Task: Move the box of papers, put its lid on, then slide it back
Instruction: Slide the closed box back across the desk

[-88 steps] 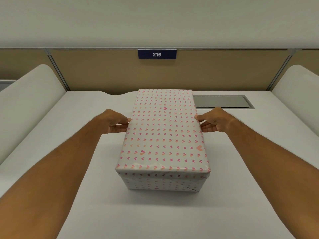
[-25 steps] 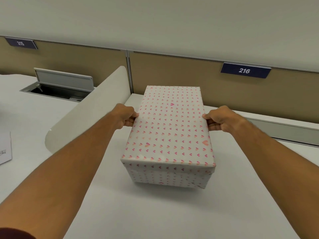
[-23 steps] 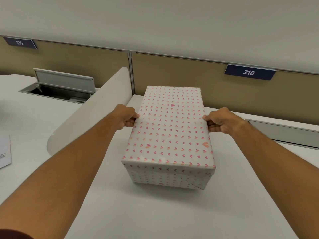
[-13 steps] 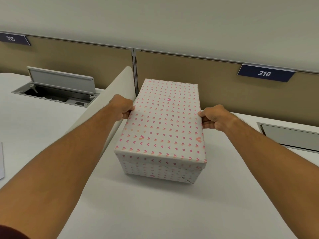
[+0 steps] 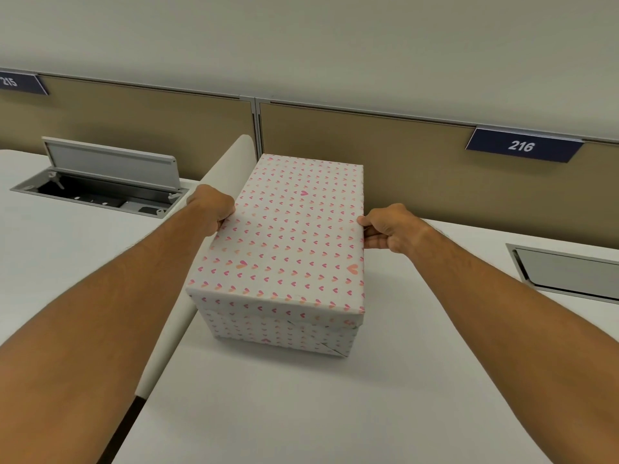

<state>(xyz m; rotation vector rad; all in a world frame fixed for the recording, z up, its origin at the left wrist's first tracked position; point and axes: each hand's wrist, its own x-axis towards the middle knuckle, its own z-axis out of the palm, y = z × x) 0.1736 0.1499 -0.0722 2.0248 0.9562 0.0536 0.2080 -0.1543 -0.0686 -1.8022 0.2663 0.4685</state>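
The white surface runs out ahead of me to the tan partition at twelve o'clock, with a curved white divider rising along my ten o'clock side and a closed cable hatch set into the top at two o'clock. An open hatch sits on the neighbouring desk past the divider.

The box, wrapped in heart-print paper with its lid already seated, stands flat in the middle of all this. Its long axis points from six to twelve o'clock, tipped a little toward one, so its far short end faces the partition and its near short end faces me. Its left long side lies just beside the divider.

My left hand is closed on the lid's left edge at about ten o'clock, fingers curled under and out of sight. My right hand clamps the lid's right edge at about two o'clock, thumb on top, fingers tucked below. Both grips sit past the box's middle, toward its far end, and neither is clearly nearer than the other.

With the lid on, I judge the slide back is what remains. The push runs along the long axis toward twelve o'clock, and the divider close on the left leaves little room to drift that way.
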